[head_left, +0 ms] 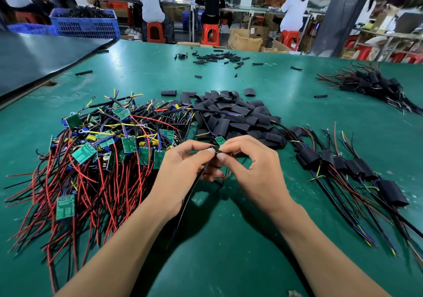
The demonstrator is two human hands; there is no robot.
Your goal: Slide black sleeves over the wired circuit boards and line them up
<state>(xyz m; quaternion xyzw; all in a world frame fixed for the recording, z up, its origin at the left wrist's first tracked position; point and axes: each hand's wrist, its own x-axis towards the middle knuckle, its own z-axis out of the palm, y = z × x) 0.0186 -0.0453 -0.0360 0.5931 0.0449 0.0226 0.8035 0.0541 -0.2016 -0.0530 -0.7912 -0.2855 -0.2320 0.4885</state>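
Item 1. Your left hand (183,166), over the middle of the table (229,239): thumb and forefinger pinch a black sleeve (214,150); the other fingers curl beneath it.

Item 2. Your right hand (249,161), just beside the left: thumb and forefinger pinch the same sleeve from the other side, fingertips nearly touching the left's.

Item 3. One circuit board (220,140), green, its end showing out of the sleeve on the far side of your fingertips. Its wires trail down between your wrists toward the near edge.

Item 4. Heap of wired circuit boards (109,141), bare, with red and black leads tangled, toward the left edge.

Item 5. Heap of black sleeves (233,118), loose, just beyond your hands at the table's middle.

Item 6. Row of sleeved boards (343,164), laid side by side to the right of your hands, leads running toward the near right corner.

Item 7. Second bundle of sleeved boards (370,83), near the far right corner.

Item 8. Scatter of thin black tubes (217,56), near the far edge.

Item 9. Blue crate (84,23), beyond the far left corner, off the table.
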